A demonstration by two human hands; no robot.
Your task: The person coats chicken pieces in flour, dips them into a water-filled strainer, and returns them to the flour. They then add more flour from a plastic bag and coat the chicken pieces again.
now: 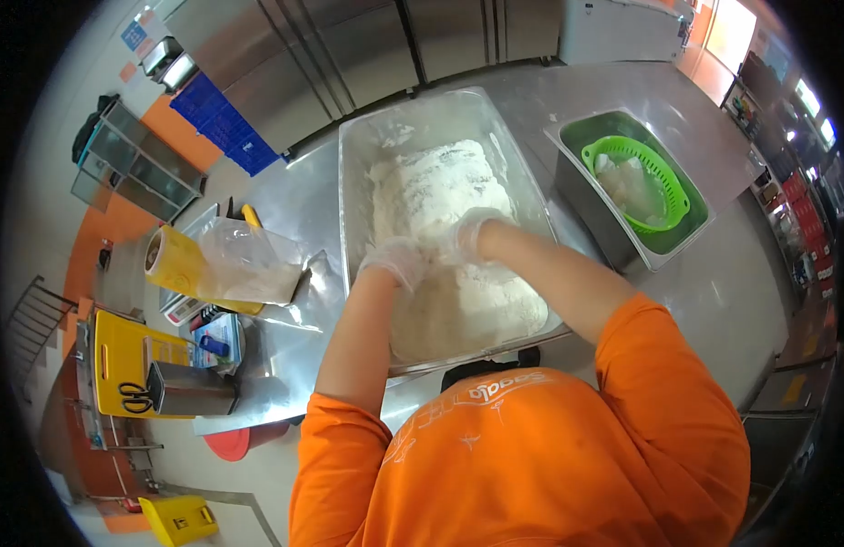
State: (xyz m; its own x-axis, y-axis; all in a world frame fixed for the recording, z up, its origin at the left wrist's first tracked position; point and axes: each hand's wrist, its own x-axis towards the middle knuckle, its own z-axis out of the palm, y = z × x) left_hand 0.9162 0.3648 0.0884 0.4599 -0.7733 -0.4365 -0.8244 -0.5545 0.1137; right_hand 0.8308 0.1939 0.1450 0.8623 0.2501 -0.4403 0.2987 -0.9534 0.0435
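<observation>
A large grey rectangular tub [509,137] stands in front of me with white flour [440,182] spread over its bottom. Both hands wear clear plastic gloves and are down in the flour near the tub's middle. My left hand [396,261] reaches in over the near left side, its fingers hidden by flour and glove. Close beside it, my right hand [476,233] comes from the right, with fingers too blurred and covered to make out. Whether either hand holds anything does not show.
Right of the tub, a deep steel pan [613,239] holds a green colander [670,182] with pale pieces inside. On the left are a clear bag of white powder [253,260], a yellow container [174,260], a dark knife-block-like box [196,390] and scissors [135,397].
</observation>
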